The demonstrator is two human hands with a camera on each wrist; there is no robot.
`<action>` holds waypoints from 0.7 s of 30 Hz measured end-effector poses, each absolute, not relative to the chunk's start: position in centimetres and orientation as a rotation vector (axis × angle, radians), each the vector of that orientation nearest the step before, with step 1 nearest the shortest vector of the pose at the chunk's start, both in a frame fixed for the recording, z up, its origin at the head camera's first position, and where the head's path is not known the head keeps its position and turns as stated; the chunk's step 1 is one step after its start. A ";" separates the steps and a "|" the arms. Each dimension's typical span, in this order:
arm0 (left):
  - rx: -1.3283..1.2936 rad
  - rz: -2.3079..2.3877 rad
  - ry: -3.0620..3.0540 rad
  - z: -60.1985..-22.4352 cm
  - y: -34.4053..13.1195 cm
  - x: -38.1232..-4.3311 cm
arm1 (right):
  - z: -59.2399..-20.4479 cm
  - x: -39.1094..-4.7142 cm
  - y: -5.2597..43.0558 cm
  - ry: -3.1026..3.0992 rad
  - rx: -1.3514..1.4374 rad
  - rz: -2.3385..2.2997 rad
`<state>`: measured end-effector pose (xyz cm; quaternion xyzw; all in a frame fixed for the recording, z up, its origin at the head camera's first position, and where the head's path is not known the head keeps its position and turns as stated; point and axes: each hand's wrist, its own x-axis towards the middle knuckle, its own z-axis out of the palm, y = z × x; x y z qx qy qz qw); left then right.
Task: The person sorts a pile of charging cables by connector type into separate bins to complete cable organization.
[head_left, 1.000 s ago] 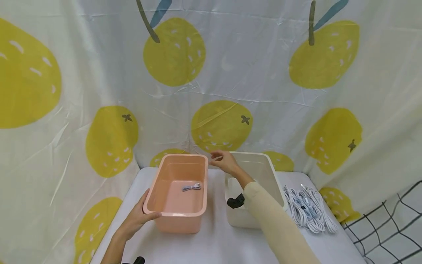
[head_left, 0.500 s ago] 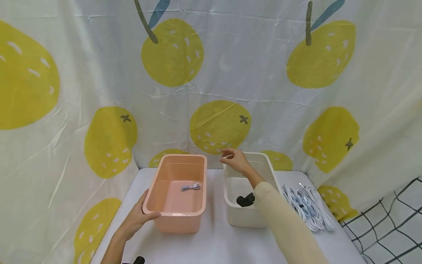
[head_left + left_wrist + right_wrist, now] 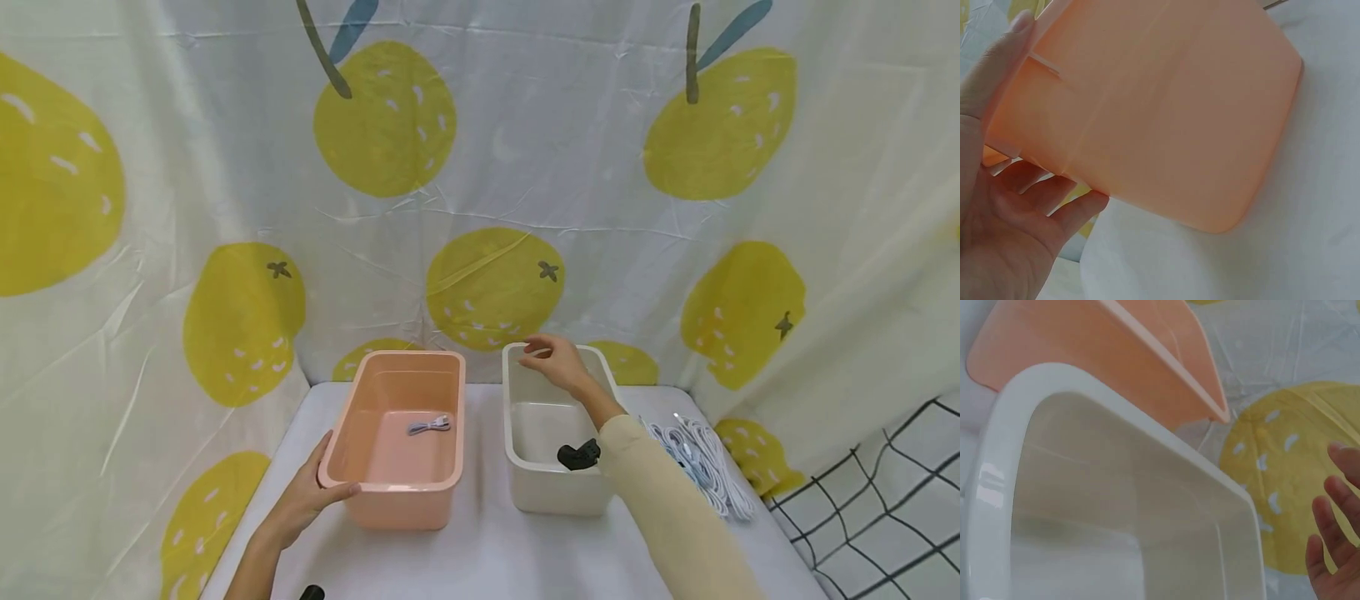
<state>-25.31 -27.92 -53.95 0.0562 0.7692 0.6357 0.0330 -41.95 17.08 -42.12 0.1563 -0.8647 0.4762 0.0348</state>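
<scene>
My left hand point(image 3: 303, 500) grips the near left corner of the peach plastic bin point(image 3: 390, 486). In the left wrist view the thumb lies along the rim and the fingers point(image 3: 1082, 209) reach round the corner below it. A small bundled USB cable point(image 3: 429, 425) lies on the bin's floor. Over the far part of the white bin point(image 3: 557, 487), my right hand point(image 3: 558, 364) hangs with loosely bent fingers and holds nothing. The right wrist view shows its fingers point(image 3: 1329, 528) spread beside the white rim.
Several coiled white cables point(image 3: 712, 467) are heaped on the white table point(image 3: 495, 558), right of the white bin. A lemon-print curtain point(image 3: 600, 208) hangs behind and at the sides. At the lower right is a black wire grid point(image 3: 870, 508).
My right hand has moved right, from the gap between the bins to over the white bin. The left hand keeps its grip on the peach bin. The cable inside stays put.
</scene>
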 end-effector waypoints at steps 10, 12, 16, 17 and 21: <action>0.207 1.961 2.366 -54.0 -27.9 -25.3 | -41.6 -41.0 20.2 -2.667 0.456 1.422; 0.198 1.956 2.366 -54.1 -27.9 -25.3 | -41.6 -40.8 21.0 -2.660 0.448 1.417; 0.176 1.948 2.377 -54.0 -27.8 -25.2 | -41.7 -40.5 23.1 -2.659 0.415 1.401; 0.173 1.947 2.378 -54.0 -27.8 -25.2 | -41.7 -40.4 23.6 -2.661 0.404 1.393; 0.161 1.946 2.380 -53.8 -27.7 -25.2 | -41.7 -39.7 25.7 -2.647 0.389 1.388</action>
